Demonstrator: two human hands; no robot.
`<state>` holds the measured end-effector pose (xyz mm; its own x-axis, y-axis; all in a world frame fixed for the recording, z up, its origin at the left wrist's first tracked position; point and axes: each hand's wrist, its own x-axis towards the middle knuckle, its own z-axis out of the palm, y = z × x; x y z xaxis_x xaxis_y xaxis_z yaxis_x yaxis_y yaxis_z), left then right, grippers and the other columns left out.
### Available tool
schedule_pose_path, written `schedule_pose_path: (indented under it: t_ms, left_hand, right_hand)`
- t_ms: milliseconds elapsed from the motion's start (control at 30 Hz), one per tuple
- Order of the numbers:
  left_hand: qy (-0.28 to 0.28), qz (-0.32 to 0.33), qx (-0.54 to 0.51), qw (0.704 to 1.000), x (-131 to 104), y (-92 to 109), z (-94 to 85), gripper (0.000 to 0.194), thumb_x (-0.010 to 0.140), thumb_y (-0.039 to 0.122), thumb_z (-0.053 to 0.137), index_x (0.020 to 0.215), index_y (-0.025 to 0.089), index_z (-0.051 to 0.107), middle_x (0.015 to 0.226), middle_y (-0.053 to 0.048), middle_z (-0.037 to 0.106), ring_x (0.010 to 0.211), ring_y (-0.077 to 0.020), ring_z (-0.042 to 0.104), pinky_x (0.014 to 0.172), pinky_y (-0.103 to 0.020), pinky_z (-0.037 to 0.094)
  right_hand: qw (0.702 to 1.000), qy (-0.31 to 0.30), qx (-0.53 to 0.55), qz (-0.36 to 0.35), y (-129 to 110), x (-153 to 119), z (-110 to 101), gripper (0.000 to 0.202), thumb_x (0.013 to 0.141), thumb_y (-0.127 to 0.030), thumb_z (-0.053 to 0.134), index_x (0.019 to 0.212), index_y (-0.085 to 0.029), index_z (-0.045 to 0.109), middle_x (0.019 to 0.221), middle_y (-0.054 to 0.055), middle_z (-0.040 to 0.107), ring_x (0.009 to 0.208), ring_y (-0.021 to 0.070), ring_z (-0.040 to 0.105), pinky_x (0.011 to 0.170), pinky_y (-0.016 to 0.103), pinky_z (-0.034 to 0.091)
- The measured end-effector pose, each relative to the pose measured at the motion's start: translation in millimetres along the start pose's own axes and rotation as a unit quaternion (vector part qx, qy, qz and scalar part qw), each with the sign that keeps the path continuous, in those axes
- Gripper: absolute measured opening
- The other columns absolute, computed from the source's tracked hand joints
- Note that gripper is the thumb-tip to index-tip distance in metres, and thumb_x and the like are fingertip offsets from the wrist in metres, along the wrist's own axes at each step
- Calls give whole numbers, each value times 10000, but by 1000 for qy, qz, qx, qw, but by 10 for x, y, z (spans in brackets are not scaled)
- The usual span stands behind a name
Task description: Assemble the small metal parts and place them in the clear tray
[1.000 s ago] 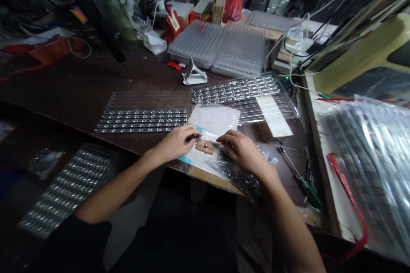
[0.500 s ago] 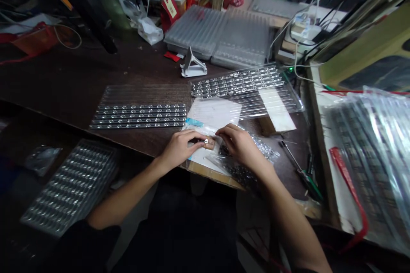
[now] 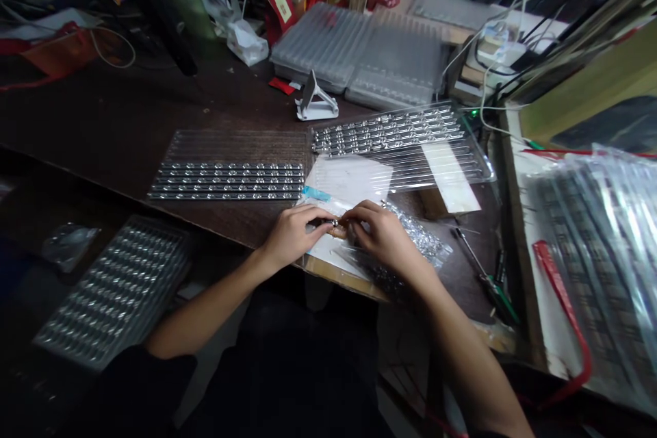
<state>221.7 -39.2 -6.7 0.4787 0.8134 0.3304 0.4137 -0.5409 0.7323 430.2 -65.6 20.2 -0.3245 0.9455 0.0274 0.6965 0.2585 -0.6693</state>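
My left hand point(image 3: 291, 236) is closed in a pinch on a small dark part with a shiny tip point(image 3: 335, 223). The fingertips of my right hand point(image 3: 380, 231) are pressed together against the other side of it; whether they hold a separate piece is hidden. Under the fingertips lies a small brown block point(image 3: 339, 233) on white paper point(image 3: 354, 174). Beside and beneath my right hand, a clear plastic bag point(image 3: 423, 239) spills many tiny shiny pieces. Left of the hands, a clear ribbed tray point(image 3: 236, 144) holds several dark strips point(image 3: 230, 182) dotted with shiny round pieces.
A second tray point(image 3: 480, 164) of similar strips lies behind the paper, with a white bar point(image 3: 450, 178) across it. A screwdriver point(image 3: 485, 274) lies at right. Beyond stand a white stand point(image 3: 317, 108) and stacked clear trays point(image 3: 318, 41). Filled trays point(image 3: 116, 287) sit lower left.
My right hand's fingertips have moved left and now meet the small part in my left hand. The view has shifted slightly.
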Motion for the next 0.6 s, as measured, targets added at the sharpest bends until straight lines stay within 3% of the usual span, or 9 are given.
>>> schedule_pose_path:
  t_ms: [233, 467, 600]
  left_hand:
    - [-30, 9, 29, 999, -7, -19, 14, 112, 883, 196, 656, 962, 214, 733, 960, -49, 755, 910, -202, 689, 851, -343, 542]
    - [-47, 14, 52, 997, -14, -26, 32, 89, 889, 204, 653, 947, 223, 717, 978, -42, 754, 933, -213, 682, 852, -361, 521]
    - [17, 13, 26, 999, -39, -27, 14, 83, 912, 203, 622, 944, 208, 698, 974, -52, 745, 946, -203, 674, 876, -347, 515]
  right_hand:
    - [1000, 4, -8, 0, 23, 11, 32, 229, 869, -83, 528, 966, -177, 713, 964, 58, 698, 868, 173, 650, 802, 258, 475]
    - [991, 6, -125, 48, -33, 20, 110, 216, 926, -155, 513, 1015, -172, 709, 1003, 83, 696, 875, 191, 655, 779, 264, 470]
    - [992, -2, -120, 43, -54, 27, 122, 215, 932, -148, 509, 1025, -159, 702, 1004, 91, 693, 884, 196, 653, 792, 273, 480]
